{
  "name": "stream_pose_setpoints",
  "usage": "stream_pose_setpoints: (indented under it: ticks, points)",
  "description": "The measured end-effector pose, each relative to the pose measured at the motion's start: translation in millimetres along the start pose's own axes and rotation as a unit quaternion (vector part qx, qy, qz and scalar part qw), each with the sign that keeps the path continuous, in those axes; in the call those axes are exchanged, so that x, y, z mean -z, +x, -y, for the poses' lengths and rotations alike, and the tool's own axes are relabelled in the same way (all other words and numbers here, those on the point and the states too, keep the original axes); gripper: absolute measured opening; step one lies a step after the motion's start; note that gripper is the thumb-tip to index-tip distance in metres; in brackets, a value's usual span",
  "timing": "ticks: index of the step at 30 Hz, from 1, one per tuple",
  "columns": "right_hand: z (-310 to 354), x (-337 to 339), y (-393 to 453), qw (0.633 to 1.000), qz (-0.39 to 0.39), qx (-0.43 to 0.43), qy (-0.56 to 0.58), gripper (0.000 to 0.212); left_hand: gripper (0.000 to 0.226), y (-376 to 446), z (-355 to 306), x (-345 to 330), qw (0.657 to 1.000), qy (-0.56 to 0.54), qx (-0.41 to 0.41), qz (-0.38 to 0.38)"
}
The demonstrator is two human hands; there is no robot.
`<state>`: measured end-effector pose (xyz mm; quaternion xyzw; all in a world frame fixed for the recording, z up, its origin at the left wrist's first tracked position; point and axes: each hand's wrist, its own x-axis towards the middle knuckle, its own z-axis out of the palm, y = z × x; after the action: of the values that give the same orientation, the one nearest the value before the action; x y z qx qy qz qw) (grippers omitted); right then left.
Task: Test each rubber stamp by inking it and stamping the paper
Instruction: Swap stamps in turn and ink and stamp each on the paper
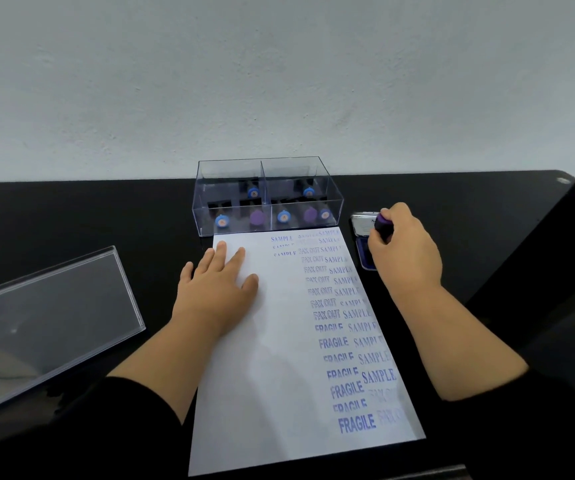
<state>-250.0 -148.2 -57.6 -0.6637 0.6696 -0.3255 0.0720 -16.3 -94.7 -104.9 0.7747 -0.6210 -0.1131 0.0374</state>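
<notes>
We see the purple round-topped rubber stamp (384, 227) at the right of the white stamped paper sheet (279, 341), held over the open blue ink pad in its metal tin (363, 237), handle tilted toward the paper. Our right hand (404, 251) grips it with curled fingers; the bare paper lies to its left. Our left hand (215, 285) presses flat on the paper, fingers straight.
</notes>
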Motion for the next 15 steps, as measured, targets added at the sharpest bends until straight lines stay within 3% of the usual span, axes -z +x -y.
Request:
stream_pose_setpoints:
  ticks: [15]
  points:
    - [63.6, -40.8, -15.3, 0.989, 0.056, 0.085, 0.104, 0.023, 0.057, 0.1, -0.7, 0.6, 1.000, -0.010, 0.000, -0.002]
